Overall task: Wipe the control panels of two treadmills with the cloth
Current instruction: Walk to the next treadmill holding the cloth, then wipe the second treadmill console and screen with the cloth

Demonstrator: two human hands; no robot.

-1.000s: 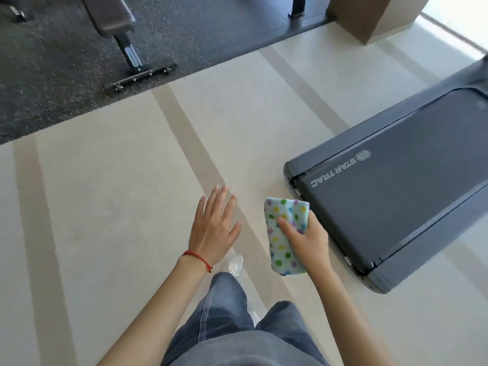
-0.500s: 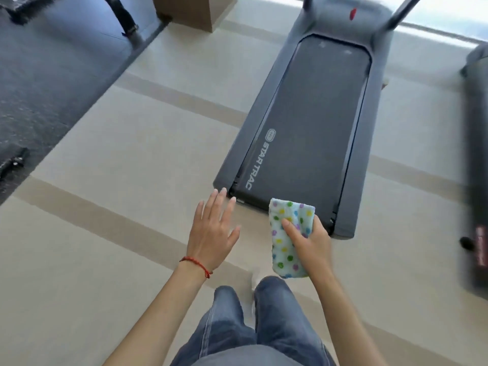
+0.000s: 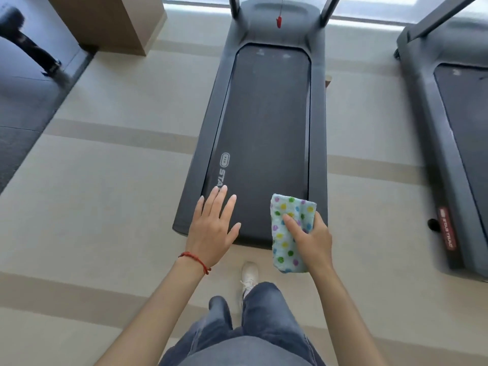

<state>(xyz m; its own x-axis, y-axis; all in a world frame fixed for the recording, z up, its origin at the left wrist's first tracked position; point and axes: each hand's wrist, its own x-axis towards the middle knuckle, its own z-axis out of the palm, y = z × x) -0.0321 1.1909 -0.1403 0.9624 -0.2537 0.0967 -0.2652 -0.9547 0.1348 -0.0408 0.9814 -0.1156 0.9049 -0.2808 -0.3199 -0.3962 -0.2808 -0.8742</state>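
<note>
My right hand [image 3: 313, 240] holds the cloth [image 3: 290, 235], folded into a long pad, thumb pressed across its front and the other fingers wrapped behind it; my left hand [image 3: 215, 228] is empty, palm down, fingers [image 3: 220, 199] spread and straight. Beyond my fingertips lies the rear end of the nearer treadmill [image 3: 266, 133], its belt running away from me; a second treadmill [image 3: 454, 143] stands off past my right hand. I judge this to be the approach, with no wiping begun; the control panels are out of view, somewhere above the uprights at the far end, well ahead of my fingers. Next I would need to step onto or alongside the belt, walk forward, and lift the cloth up to the first panel.
</note>
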